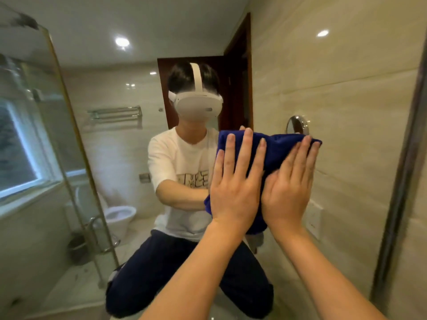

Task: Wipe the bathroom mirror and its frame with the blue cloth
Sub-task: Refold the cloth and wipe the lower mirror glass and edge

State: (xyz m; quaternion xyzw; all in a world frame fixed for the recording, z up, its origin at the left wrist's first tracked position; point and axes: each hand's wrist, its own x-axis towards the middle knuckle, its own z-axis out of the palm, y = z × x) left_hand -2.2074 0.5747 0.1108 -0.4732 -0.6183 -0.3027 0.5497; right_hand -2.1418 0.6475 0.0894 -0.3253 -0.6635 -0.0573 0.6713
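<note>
Both hands, left hand and right hand, press flat and open on the blue cloth, spreading pressure against the mirror.

Both forearms run bare from the bottom of the frame up to the middle, no sleeves, no watch, no rings on the left hand or the right hand, nails short and plain. In the mirror reflection at centre frame: a white headset with a white strap over dark hair, a white short-sleeved T-shirt with a blocky print on the chest, and dark navy trousers lower centre.
</note>
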